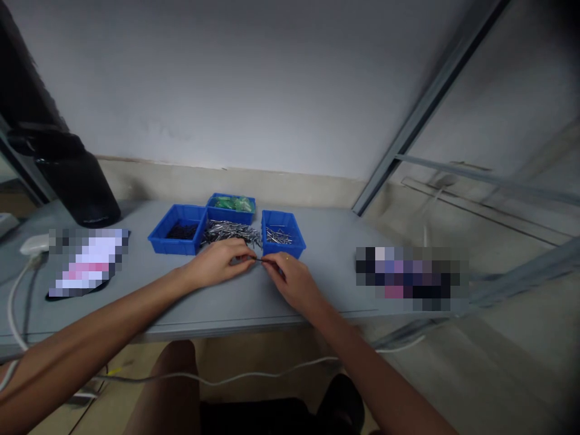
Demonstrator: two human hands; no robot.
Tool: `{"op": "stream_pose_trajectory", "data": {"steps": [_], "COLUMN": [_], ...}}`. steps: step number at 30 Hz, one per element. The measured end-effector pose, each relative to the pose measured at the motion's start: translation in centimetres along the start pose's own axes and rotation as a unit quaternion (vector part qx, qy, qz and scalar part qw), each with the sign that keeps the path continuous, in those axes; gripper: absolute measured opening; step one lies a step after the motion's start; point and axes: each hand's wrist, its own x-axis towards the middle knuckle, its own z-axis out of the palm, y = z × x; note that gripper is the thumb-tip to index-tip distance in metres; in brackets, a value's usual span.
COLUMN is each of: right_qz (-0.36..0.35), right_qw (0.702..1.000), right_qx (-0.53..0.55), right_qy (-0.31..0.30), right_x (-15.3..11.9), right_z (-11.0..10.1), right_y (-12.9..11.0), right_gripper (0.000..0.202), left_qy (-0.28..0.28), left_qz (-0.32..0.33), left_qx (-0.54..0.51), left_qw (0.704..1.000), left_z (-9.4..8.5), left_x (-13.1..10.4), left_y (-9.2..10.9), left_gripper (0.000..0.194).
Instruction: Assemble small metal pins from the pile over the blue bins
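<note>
My left hand and my right hand meet over the front of the grey table, both pinching a small thin dark piece between their fingertips. Just behind my left hand lies a loose pile of silvery metal pieces. A blue bin with dark small parts stands left of the pile. Behind my right hand, another blue bin holds silvery pieces. At the back, a third blue bin contains green packets.
A black bottle stands at the back left of the table. Nearer is a blurred-out phone-like object beside a white plug. A blurred-out object lies right. A white cable hangs below; a metal post rises right.
</note>
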Motion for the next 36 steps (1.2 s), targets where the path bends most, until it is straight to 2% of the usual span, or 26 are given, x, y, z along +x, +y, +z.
{"op": "stream_pose_trajectory", "data": {"steps": [9,11,13,14,16,19,22,24,26,29,30,33,36], "right_qz": [0.011,0.02,0.029,0.033,0.035,0.028,0.02,0.014,0.011,0.011,0.01,0.004,0.0], "right_qw": [1.0,1.0,0.999,0.999,0.997,0.996,0.995,0.995,0.995,0.995,0.995,0.995,0.995], "right_qx": [-0.008,-0.004,-0.002,-0.003,-0.01,-0.028,-0.03,-0.028,-0.029,-0.028,-0.028,-0.028,-0.028], "right_qy": [-0.007,-0.017,-0.034,-0.043,-0.063,-0.084,-0.09,-0.091,-0.091,-0.093,-0.092,-0.093,-0.096], "right_x": [0.0,0.1,0.1,0.1,0.2,0.2,0.2,0.3,0.3,0.3,0.3,0.3,0.4], "right_z": [0.2,0.2,0.2,0.3,0.3,0.3,0.3,0.3,0.2,0.2,0.1,0.1,0.1], "right_y": [0.1,0.1,0.0,0.0,-0.1,-0.2,-0.3,-0.3,-0.3,-0.3,-0.3,-0.3,-0.3], "right_gripper": [0.02,0.02,0.02,0.021,0.022,0.021,0.021,0.02,0.02,0.02,0.02,0.019,0.019], "left_qy": [0.001,-0.001,-0.007,-0.016,-0.004,0.03,0.036,0.05,0.037,-0.069,-0.103,-0.17,-0.162], "left_qz": [0.026,0.035,0.037,0.026,-0.045,-0.15,-0.217,-0.189,-0.133,-0.062,-0.045,-0.043,-0.064], "left_qx": [0.041,0.071,0.127,0.167,0.247,0.349,0.38,0.393,0.391,0.293,0.266,0.249,0.258], "left_qw": [0.999,0.997,0.991,0.985,0.968,0.925,0.898,0.898,0.91,0.951,0.957,0.953,0.95], "left_z": [0.3,-0.1,-1.3,-2.3,-4.5,-7.7,-9.1,-8.9,-7.9,-5.7,-4.9,-2.8,-1.4], "left_x": [-0.2,0.0,0.4,0.5,0.6,-0.3,-1.4,-1.6,-1.0,0.7,1.1,1.7,1.2], "left_y": [0.0,-0.1,-0.5,-0.8,-1.9,-4.3,-6.3,-6.5,-5.4,-2.8,-2.1,-1.4,-2.4], "left_gripper": [0.021,0.023,0.023,0.022,0.019,0.022,0.017,0.014,0.017,0.022,0.021,0.02,0.023]}}
